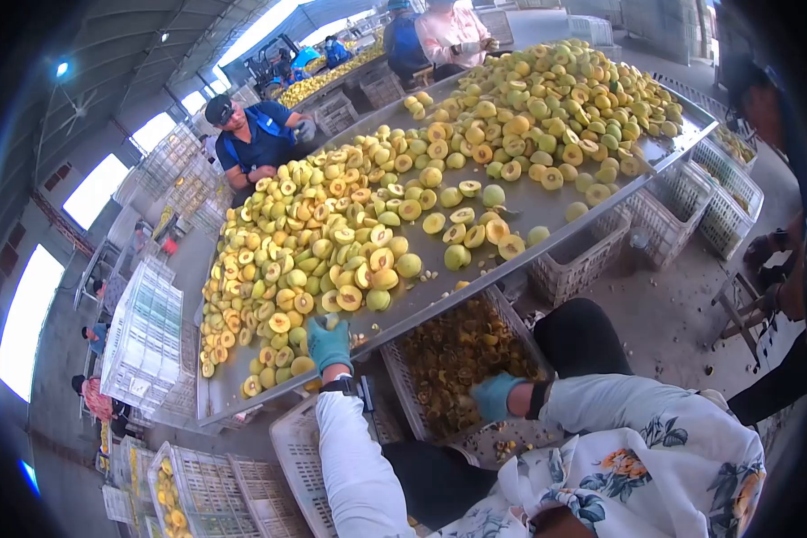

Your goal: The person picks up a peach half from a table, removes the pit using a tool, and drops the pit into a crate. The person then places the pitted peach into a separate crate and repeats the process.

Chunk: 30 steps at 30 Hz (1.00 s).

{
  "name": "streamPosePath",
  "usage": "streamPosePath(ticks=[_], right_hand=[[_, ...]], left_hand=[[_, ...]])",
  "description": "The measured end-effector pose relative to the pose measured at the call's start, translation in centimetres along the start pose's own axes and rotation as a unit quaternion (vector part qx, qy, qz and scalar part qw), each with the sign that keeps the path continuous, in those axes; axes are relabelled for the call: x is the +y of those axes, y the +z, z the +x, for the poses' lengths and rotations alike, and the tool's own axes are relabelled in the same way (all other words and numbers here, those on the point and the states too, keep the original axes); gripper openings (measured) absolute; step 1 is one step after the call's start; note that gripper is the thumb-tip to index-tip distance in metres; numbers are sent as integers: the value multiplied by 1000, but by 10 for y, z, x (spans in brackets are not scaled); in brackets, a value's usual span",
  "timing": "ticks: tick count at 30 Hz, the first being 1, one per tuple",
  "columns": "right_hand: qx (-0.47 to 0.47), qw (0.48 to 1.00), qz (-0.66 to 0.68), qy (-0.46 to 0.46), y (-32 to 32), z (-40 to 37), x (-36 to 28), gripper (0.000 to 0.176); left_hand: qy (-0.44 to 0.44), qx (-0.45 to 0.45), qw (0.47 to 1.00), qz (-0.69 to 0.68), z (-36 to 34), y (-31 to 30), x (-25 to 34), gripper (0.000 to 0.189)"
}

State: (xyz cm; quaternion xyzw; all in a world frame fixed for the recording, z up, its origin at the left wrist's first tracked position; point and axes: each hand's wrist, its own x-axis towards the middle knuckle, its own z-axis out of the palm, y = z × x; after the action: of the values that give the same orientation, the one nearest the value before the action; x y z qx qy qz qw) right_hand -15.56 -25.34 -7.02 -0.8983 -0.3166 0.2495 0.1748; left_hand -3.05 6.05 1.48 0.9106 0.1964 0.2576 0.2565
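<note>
My left hand (329,342), in a teal glove, is at the near edge of the metal table (547,197), against the pile of halved yellow-green fruit (318,238). Its fingers look curled, with something small and pale at their tips that I cannot make out. Lower and to the right, my right hand (495,396), also gloved in teal, is over a crate (410,394) of brown pits and scraps (457,345). Motion smears its fingers, so their grip does not show. Many fruit halves lie cut face up, showing brown hollows or stones.
Across the table a person in dark blue (255,143) works at the pile; another in pink (448,36) sits at the far end. Plastic crates (583,255) stand under the right edge. Stacked white crates (143,332) are at left. Another person (771,179) is at far right.
</note>
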Motion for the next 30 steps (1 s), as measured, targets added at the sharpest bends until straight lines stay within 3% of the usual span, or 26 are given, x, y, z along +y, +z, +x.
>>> streamPosePath(ticks=[1, 2, 3, 4, 5, 6, 8, 10, 12, 14, 16, 19, 22, 28, 30], right_hand=[[22, 998, 48, 15, -32, -13, -13, 30], [41, 994, 97, 30, -60, -22, -19, 29], [87, 988, 125, 1, -70, -21, -16, 33], [106, 971, 211, -24, -86, -26, -16, 39], [112, 949, 293, -37, -97, -29, -16, 42], [139, 941, 307, -37, -108, -33, -19, 43], [210, 946, 232, -84, -122, -36, -23, 39], [267, 941, 170, -121, -123, -31, -25, 38], [303, 932, 153, -126, -121, -25, -26, 38], [309, 935, 130, -111, -119, -22, -25, 37], [315, 937, 108, -109, -118, -19, -24, 35], [314, 939, 84, -108, -116, -19, -22, 31], [296, 948, 74, -88, -113, -16, -21, 29], [260, 961, 60, -67, -111, -16, -25, 29], [260, 961, 68, -69, -108, -15, -25, 30]], left_hand=[[-35, 9, 982, -187, -4, 0, 8, 36], [-128, -49, 878, -458, -12, -9, 20, 31], [-193, -123, 766, -601, -28, -25, 34, 32], [-195, -171, 690, -676, -46, -37, 48, 38], [-186, -225, 581, -760, -61, -47, 56, 34], [-37, -201, 768, -607, -78, -55, 72, 32], [108, -148, 894, -408, -106, -48, 81, 32], [92, -108, 897, -418, -123, -31, 77, 34], [108, -163, 903, -382, -128, -25, 73, 31], [76, -195, 877, -433, -132, -21, 79, 33], [-5, -199, 806, -557, -136, -19, 88, 36], [-167, -229, 648, -707, -132, -10, 86, 42], [-245, -234, 602, -723, -133, -14, 96, 46], [-141, -261, 678, -673, -134, -6, 87, 48], [-158, -232, 690, -667, -138, -6, 90, 48]])
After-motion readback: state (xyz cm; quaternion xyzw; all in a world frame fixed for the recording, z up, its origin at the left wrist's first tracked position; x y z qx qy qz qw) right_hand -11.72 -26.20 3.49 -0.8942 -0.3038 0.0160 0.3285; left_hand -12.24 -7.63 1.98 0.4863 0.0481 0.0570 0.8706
